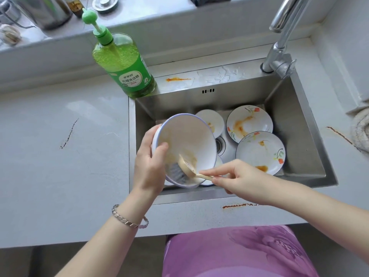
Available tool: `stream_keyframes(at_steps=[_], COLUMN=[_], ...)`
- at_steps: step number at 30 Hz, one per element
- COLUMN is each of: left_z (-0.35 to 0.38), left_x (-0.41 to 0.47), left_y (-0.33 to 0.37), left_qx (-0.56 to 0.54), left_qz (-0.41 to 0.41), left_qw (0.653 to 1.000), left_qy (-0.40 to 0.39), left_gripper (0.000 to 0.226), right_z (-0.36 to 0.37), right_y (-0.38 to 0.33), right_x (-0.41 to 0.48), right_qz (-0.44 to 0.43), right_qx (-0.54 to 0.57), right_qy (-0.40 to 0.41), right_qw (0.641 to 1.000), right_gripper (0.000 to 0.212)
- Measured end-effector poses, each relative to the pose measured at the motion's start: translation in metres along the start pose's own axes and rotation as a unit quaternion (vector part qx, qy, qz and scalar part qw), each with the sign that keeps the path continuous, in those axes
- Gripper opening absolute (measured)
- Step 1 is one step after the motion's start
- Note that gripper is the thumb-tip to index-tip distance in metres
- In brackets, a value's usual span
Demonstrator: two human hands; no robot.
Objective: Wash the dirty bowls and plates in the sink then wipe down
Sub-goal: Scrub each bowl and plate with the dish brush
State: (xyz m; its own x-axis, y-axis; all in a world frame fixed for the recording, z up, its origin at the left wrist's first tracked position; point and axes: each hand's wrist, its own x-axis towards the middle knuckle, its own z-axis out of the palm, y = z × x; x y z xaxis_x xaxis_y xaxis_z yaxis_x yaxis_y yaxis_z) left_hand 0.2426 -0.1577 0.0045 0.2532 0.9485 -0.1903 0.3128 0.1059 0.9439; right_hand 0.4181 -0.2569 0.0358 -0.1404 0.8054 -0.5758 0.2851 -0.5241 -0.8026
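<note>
Head view, left hand: your left hand (148,162) grips the bowl (185,136) by its rim, thumb inside and fingers curled behind. It holds the bowl tilted above the sink's near-left corner.
Head view, right hand: your right hand (239,178) pinches the beige handle of the dish brush (186,166), fingers curled round it.
Bowl contents: white inside with a blue rim and a tan smear low down. The brush's grey bristles press against it there.
Sink (301,126): a steel basin holding 3 dirty dishes around the drain (220,145).
Far plate (249,122): floral, with orange sauce streaked across the middle.
Near plate (261,150): floral, overlapping the far plate's edge, with 2 orange spots.
Small dish (211,120): partly hidden behind the bowl, with 1 small orange stain.
Soap bottle (123,64): green liquid fills most of it. It has a pump on top and stands at the sink's far-left corner.
Counter (60,166): orange-brown streaks lie left, front and right of the sink.
</note>
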Motion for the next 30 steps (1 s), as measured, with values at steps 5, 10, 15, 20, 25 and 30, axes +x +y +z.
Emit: stream_keyframes(at_steps=[5, 10, 15, 20, 25, 30], left_z=[0.003, -0.006, 0.002, -0.007, 0.002, 0.01], left_x=[-0.004, 0.002, -0.004, -0.003, -0.013, -0.008], left_y=[0.002, 0.001, 0.007, 0.007, 0.01, 0.015], left_qx=[0.02, 0.026, 0.06, 0.115, 0.116, 0.118], left_qz=[-0.011, -0.035, -0.033, -0.08, -0.089, -0.103], left_qw=[0.999, 0.999, 0.996, 0.985, 0.985, 0.986], left_qy=[-0.028, -0.019, -0.062, -0.1, -0.093, -0.055], left_gripper=[0.042, 0.04, 0.034, 0.037, 0.04, 0.031], right_z=[0.002, -0.004, 0.002, -0.02, -0.012, 0.023], right_y=[-0.003, 0.005, -0.001, 0.012, 0.028, 0.025], right_x=[0.004, 0.0, 0.001, -0.011, -0.005, -0.015], right_qz=[0.011, 0.048, 0.051, 0.027, 0.002, 0.008], right_qx=[-0.001, -0.06, -0.095, -0.377, -0.469, -0.216], right_qy=[-0.011, -0.021, -0.029, 0.076, 0.148, 0.078], right_qw=[1.0, 0.997, 0.994, 0.923, 0.871, 0.973], right_gripper=[0.03, 0.027, 0.029, 0.041, 0.049, 0.04])
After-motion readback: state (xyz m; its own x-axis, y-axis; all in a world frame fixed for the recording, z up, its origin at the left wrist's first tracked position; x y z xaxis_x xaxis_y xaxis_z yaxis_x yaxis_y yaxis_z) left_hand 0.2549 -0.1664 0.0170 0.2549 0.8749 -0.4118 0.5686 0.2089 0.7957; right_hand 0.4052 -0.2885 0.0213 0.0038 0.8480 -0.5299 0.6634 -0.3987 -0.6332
